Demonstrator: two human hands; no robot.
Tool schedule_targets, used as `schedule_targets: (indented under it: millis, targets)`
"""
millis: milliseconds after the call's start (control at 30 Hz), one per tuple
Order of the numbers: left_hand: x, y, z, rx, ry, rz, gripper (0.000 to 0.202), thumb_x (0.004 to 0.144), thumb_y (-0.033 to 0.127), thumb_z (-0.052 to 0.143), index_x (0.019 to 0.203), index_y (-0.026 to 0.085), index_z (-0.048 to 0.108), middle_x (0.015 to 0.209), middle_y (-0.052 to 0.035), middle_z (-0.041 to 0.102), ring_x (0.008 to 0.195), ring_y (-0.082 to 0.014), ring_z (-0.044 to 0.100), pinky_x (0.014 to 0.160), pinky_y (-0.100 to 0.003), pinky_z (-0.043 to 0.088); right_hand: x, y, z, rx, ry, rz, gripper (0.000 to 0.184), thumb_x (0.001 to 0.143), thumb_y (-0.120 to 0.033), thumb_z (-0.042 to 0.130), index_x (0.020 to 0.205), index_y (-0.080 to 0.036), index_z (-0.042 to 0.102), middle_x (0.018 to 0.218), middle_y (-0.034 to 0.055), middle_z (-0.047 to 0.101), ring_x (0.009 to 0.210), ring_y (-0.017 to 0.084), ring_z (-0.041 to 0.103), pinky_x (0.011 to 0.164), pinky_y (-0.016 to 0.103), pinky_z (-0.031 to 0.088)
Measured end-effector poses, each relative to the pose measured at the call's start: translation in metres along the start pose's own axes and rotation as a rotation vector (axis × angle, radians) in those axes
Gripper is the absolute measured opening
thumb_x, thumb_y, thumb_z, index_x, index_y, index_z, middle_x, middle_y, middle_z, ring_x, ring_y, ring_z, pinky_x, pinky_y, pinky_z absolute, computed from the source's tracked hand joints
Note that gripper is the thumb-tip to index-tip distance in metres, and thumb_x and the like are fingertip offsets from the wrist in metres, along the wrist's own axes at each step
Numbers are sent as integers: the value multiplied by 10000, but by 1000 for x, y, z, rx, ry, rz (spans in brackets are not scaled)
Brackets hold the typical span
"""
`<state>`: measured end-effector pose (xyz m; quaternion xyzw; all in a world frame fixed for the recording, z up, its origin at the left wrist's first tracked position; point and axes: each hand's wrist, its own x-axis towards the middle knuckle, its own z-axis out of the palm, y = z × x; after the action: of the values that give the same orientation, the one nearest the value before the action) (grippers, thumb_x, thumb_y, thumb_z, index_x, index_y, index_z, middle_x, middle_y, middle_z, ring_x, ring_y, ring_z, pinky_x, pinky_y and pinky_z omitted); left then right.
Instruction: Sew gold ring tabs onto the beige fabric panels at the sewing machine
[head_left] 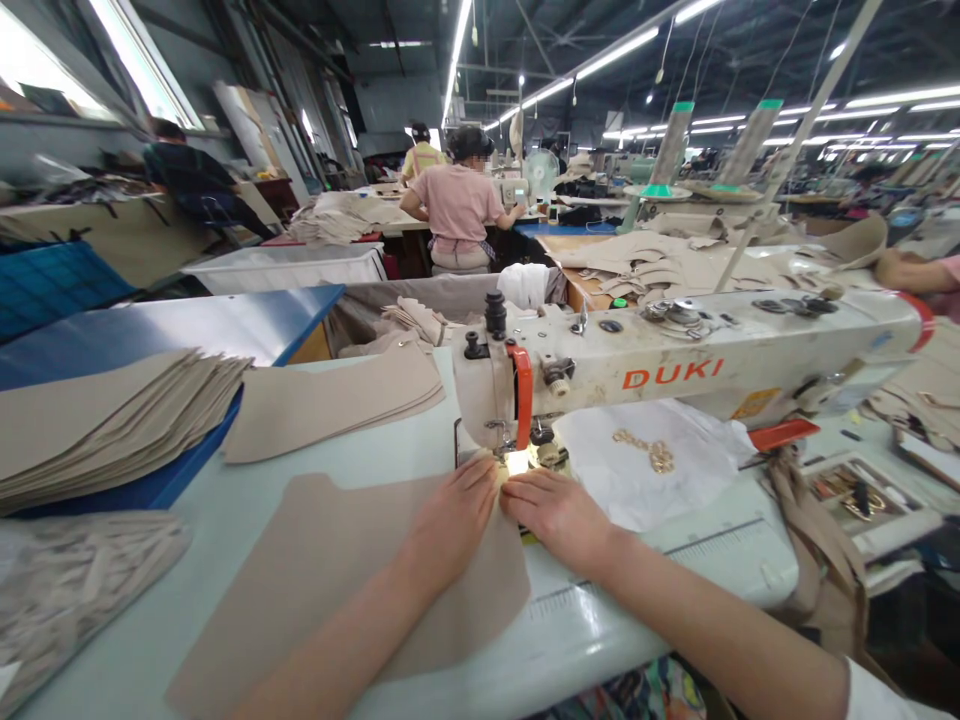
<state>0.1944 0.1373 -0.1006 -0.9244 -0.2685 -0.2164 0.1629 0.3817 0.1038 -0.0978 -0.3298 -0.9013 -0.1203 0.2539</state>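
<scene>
A large beige fabric panel (322, 560) lies flat on the pale green bed of a white DUKI sewing machine (675, 365). Its inner edge reaches the lit needle area (517, 461) under the machine head. My left hand (459, 510) rests on the panel just left of the presser foot, fingers together and closed on the fabric. From the right, my right hand (559, 515) meets it, fingertips bent down on the fabric edge just in front of the foot. The fingertips nearly touch each other and hide the stitching spot. Whether a smaller piece lies under them I cannot tell.
Stacked beige panels (97, 420) lie at the left, with a smaller pile (337, 400) behind my panel. A gold chain (645, 448) sits on white cloth behind the right hand. A hardware tray (862, 500) stands right. A person in pink (457, 210) works ahead.
</scene>
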Motion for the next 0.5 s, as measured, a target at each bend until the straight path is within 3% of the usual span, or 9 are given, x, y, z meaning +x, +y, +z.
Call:
schedule_targets:
  millis: [500]
  targets:
    - [1,-4,0,99,-135,77,406,856,32,282,1141,29,571,1192,-184,620,1181,-254,530,994,-405,450,5,0,-1,10,-117,73,74,861,-193,600,879,-126,628,1017,54,672,995,188,602,887,298,498]
